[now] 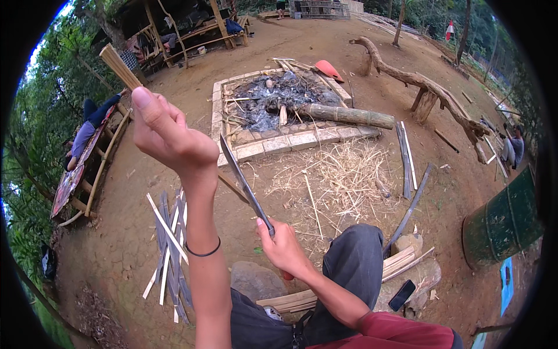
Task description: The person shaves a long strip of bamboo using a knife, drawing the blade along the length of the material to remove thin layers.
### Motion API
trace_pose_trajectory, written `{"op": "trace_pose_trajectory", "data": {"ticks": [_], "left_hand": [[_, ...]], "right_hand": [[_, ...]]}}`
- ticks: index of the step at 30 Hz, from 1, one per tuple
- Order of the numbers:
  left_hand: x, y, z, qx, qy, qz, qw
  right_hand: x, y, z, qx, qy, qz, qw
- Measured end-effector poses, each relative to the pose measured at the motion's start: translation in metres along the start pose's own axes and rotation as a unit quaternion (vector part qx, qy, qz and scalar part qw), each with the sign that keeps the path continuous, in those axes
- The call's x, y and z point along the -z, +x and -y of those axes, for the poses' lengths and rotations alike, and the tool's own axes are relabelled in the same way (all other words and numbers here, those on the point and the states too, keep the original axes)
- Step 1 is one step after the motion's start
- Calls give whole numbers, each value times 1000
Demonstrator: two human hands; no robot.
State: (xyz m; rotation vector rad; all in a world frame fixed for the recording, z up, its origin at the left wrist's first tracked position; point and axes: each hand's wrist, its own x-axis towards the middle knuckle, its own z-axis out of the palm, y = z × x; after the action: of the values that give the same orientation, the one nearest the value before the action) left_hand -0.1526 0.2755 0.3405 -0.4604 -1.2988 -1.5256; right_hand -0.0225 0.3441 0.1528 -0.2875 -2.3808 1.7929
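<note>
My left hand [174, 131] is raised at the upper left, its fingers closed around a pale piece of split bamboo [120, 65]. The bamboo juts up and away past my thumb; its lower part is hidden by my hand. In front of my lap, my right hand [283, 249] grips a long knife [243, 181]. The dark, slightly curved blade points up and to the left, apart from the bamboo. Below my fist shows the orange-red handle end [286, 275].
Ahead lies a stone-edged fire pit [250, 152] with ash and a thick bamboo log [349, 115]. Shavings [349, 180] litter the ground. Split strips [168, 250] lie at left. At right are a green barrel [503, 224], a phone [401, 295] and a branch bench [407, 78].
</note>
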Motion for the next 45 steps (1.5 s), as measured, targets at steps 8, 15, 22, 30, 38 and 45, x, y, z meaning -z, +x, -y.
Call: {"op": "trace_pose_trajectory", "data": {"ticks": [8, 15, 22, 30, 38, 45], "left_hand": [[-4, -6, -5, 7, -11, -10, 1000], [0, -11, -2, -1, 33, -6, 999], [-16, -8, -8, -23, 3, -27, 999], [-7, -13, -4, -54, 28, -3, 998], [20, -3, 9, -77, 49, 60, 994], [27, 0, 4, -17, 50, 85, 995]], "right_hand": [[-15, -3, -68, -44, -42, -6, 998], [-2, -7, -13, 3, -5, -13, 1000], [-8, 1, -63, -45, -46, -7, 998], [4, -14, -18, 14, -32, -14, 999], [2, -6, -51, -32, -31, 29, 999], [55, 3, 22, 17, 33, -28, 999]]}}
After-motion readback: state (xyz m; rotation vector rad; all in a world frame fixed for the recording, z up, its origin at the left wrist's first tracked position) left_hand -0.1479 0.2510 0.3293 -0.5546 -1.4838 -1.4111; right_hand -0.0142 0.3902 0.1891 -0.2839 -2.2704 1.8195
